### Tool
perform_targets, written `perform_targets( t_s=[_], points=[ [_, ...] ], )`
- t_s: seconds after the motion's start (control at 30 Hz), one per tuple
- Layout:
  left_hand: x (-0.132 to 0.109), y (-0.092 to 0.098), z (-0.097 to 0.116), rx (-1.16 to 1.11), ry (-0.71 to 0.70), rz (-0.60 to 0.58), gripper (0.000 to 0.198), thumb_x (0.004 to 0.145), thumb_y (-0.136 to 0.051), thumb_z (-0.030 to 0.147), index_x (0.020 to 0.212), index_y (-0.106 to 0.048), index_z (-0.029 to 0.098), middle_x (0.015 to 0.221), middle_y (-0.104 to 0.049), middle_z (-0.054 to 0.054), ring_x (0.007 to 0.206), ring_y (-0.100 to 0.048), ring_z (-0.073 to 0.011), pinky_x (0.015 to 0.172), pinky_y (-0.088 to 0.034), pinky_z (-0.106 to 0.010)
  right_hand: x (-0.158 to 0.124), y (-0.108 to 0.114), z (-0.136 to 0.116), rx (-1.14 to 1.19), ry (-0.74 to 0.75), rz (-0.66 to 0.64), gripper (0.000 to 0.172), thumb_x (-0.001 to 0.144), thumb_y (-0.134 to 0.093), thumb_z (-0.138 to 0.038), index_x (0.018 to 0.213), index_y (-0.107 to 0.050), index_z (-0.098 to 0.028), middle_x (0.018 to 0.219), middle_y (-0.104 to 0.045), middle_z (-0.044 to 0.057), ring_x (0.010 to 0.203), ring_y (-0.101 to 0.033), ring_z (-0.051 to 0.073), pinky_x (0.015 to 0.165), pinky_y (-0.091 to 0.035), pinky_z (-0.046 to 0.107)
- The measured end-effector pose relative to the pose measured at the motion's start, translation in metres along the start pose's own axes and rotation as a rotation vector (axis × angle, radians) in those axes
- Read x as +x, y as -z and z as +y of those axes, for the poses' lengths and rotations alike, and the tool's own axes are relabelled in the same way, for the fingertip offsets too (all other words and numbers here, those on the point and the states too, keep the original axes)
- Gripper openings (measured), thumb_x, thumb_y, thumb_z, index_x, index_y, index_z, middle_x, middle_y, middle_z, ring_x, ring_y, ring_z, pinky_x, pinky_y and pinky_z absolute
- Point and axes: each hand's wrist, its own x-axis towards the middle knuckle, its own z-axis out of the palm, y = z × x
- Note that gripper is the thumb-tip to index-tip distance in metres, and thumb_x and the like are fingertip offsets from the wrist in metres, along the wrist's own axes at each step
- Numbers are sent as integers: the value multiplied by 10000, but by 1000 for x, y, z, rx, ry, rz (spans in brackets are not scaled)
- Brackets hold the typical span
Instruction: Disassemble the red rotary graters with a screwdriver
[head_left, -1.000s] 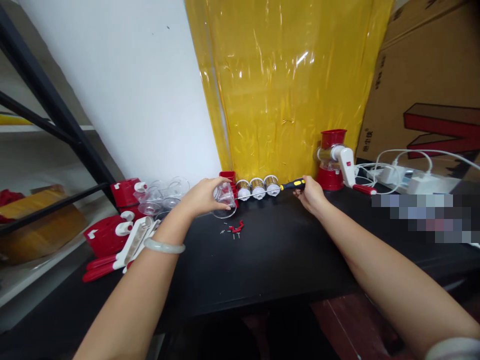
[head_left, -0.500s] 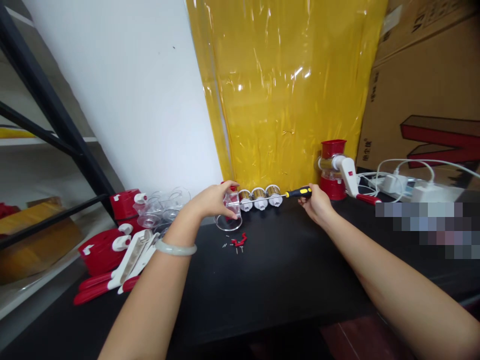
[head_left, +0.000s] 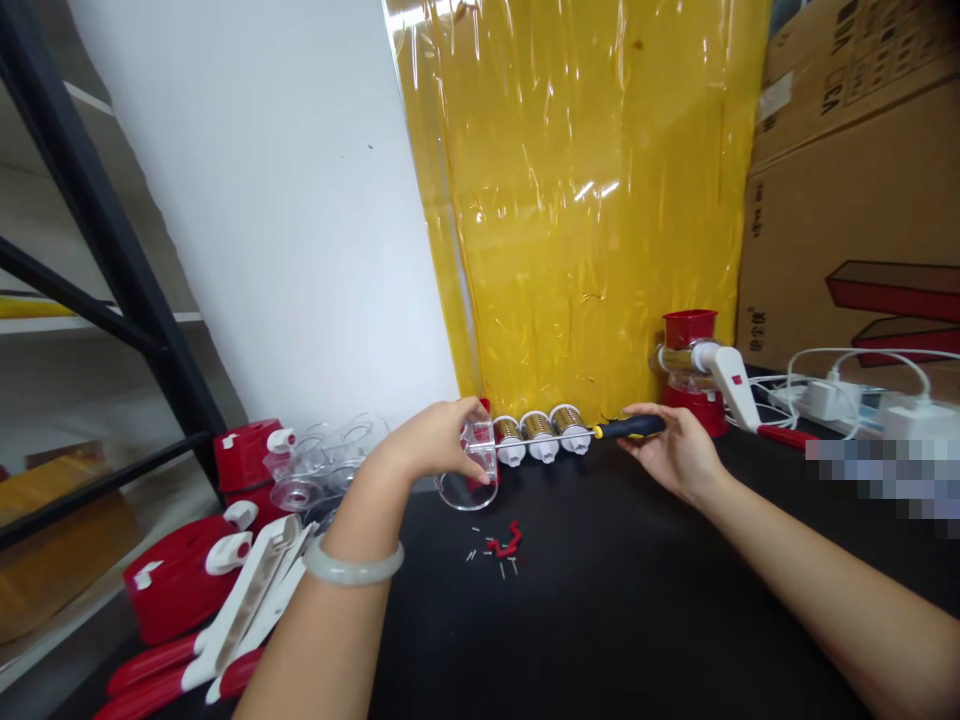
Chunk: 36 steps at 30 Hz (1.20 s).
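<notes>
My left hand (head_left: 439,442) grips a clear plastic housing (head_left: 466,497) with red parts showing behind it. A screwdriver (head_left: 636,427) with a black and yellow handle is in my right hand (head_left: 681,458), thumb and fingers around the handle. Its long shaft runs left, nearly level, to the clear housing; the tip's exact contact is hard to see. Behind the shaft, three metal grater drums (head_left: 538,428) with white ends stand in a row. Small red plastic pieces (head_left: 508,545) and several loose screws (head_left: 514,567) lie on the black table below.
To the left are red bases (head_left: 180,580), clear plastic parts (head_left: 330,460) and white crank handles (head_left: 251,590) with red grips. An assembled rotary grater (head_left: 691,370) stands at the right, beside chargers and white cables (head_left: 832,395). Behind are a yellow plastic curtain (head_left: 585,220) and a cardboard box (head_left: 862,200).
The camera view has tilted, so the scene sits lower. My right fingers have shifted and opened somewhat along the screwdriver handle. My left hand keeps its hold on the clear housing.
</notes>
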Motion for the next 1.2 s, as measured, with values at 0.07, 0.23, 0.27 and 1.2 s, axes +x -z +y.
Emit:
perform_targets(
  t_s=[0.07,0.23,0.27,1.2],
  points=[
    [-4,3,2,51,-10,11,736,533,-876,412,1177,-573,223,1216,-688,-88,1097,-652,-283,880,-507,-367,0,0,2,-144,32,16,374,854,-491,-521,708,-626,-205,628,-598,58,553,-559,180,506,-459,311],
    [-8,6,4,166,-24,66,707,556,-857,446,1166,-578,222,1201,-693,-98,1063,-661,-296,816,-517,-368,-2,-2,1,-239,87,35,204,785,-625,-408,729,-617,-212,446,-411,-40,368,-295,97,402,-286,256],
    [-8,6,3,182,-18,65,713,557,-856,450,1171,-576,220,1201,-692,-100,1063,-659,-296,811,-517,-367,-3,-3,0,-164,62,26,127,756,-620,-344,751,-624,-217,504,-473,-21,401,-364,109,424,-337,263],
    [-11,13,14,360,69,70,651,590,-855,389,1157,-586,217,1143,-682,-113,1054,-638,-310,798,-507,-367,-3,3,23,-423,-300,-73,391,875,-542,-554,730,-572,-191,349,-312,-80,290,-180,57,334,-121,175]
  ],
)
